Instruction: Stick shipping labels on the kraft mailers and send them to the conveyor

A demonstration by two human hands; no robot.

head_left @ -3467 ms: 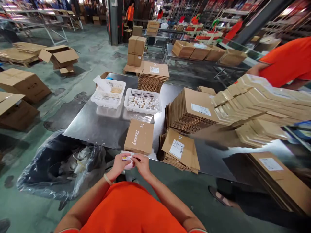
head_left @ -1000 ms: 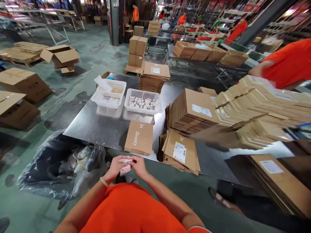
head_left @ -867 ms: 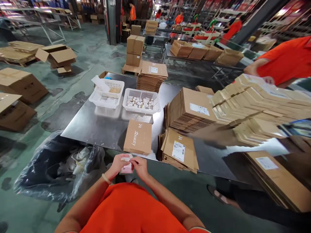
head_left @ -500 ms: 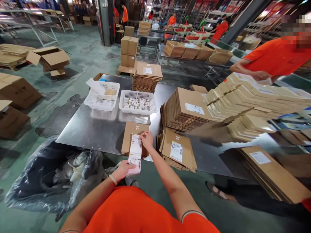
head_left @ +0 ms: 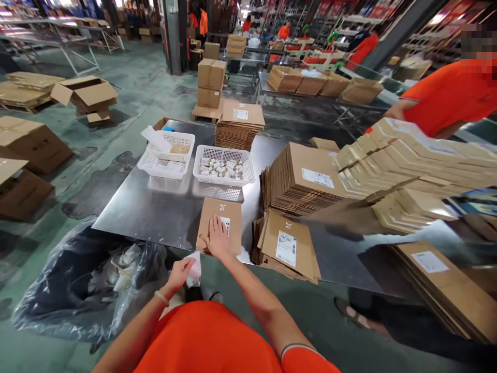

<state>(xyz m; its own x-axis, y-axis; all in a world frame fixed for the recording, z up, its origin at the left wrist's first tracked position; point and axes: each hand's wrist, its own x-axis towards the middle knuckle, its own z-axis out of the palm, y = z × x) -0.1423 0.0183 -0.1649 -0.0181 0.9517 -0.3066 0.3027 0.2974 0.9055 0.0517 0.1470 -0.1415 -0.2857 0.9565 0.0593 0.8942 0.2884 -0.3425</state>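
Observation:
A flat brown cardboard piece (head_left: 233,208) lies at the front edge of the metal table, with a white shipping label (head_left: 225,224) on its face. My right hand (head_left: 216,237) rests flat on that label, fingers stretched out, covering much of it. Lower and to the left, off the table's edge, my left hand (head_left: 180,273) pinches a strip of label paper (head_left: 194,269) that hangs down. Right of my right hand leans a small pile of labelled cardboard (head_left: 272,228).
Behind are a white basket of small white-and-gold parts (head_left: 200,176) and stacked white baskets (head_left: 149,165). Cardboard stacks (head_left: 310,155) (head_left: 236,137) stand on the metal table (head_left: 135,207). A lined bin (head_left: 77,290) is at lower left; a co-worker (head_left: 442,98) stands at right.
My right hand has gone from the label strip to lying flat on the cardboard, where a label now sits. My left hand has drawn the strip down and left, off the cardboard.

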